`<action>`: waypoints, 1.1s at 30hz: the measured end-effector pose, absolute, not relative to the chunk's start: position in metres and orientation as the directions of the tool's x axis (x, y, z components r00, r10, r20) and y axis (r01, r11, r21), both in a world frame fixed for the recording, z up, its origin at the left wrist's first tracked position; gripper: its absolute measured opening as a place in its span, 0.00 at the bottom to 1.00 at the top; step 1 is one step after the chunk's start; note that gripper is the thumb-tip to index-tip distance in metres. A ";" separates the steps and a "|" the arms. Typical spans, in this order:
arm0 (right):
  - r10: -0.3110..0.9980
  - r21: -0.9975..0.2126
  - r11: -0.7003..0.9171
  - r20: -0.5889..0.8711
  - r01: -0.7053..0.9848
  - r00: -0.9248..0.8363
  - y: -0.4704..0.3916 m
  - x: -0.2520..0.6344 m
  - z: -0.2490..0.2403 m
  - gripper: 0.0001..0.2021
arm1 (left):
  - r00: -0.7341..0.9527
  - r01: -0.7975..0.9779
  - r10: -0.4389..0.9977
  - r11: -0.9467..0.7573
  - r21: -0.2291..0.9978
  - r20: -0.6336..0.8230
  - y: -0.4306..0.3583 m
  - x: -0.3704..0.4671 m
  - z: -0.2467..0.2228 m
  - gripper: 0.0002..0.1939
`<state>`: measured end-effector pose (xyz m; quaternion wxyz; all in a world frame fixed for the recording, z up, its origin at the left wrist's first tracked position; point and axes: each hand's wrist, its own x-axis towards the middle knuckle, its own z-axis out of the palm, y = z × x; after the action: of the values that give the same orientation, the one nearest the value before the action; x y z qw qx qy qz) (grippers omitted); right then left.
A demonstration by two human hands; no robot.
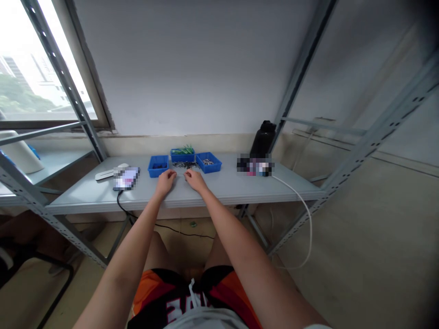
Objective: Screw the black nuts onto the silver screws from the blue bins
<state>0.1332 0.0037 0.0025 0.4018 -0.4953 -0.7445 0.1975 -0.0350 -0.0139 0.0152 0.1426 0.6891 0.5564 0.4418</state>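
Observation:
My left hand [166, 182] rests low over the shelf top with its fingers pinched together; what they hold is too small to name. Opposite it, my right hand [195, 180] is also closed in a pinch, its contents likewise too small to make out. Just beyond the fingers lies a loose pile of small dark and silvery pieces [185, 165]. Around that pile stand three blue bins: a left bin [158, 173] with dark bits, a back bin [183, 158] with green strips, and a right bin [214, 167] with small pale pieces.
A phone [126, 178] on a black cable [120, 203] and a white object [104, 175] lie left. At right stand a black bottle [264, 139] and a blurred item [255, 167] with a white cable [310, 219]. Metal posts [305, 59] frame the grey shelf [233, 189].

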 end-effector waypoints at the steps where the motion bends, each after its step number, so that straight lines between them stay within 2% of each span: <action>1: 0.894 -0.679 0.436 0.401 0.590 -0.200 0.003 0.133 0.003 0.09 | -0.015 0.635 0.893 -0.340 0.694 0.451 -0.014 -0.035 0.015 0.12; 17: 0.901 -0.691 0.420 0.396 0.589 -0.177 0.004 0.134 0.002 0.09 | 0.025 0.618 0.905 -0.348 0.705 0.425 -0.015 -0.035 0.016 0.11; 33: 0.896 -0.675 0.430 0.399 0.600 -0.194 0.003 0.134 0.003 0.09 | -0.007 0.612 0.900 -0.341 0.714 0.436 -0.015 -0.035 0.016 0.11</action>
<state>0.1338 0.0028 0.0031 0.3920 -0.4991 -0.7493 0.1892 -0.0351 -0.0149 0.0164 0.1613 0.6858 0.5510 0.4472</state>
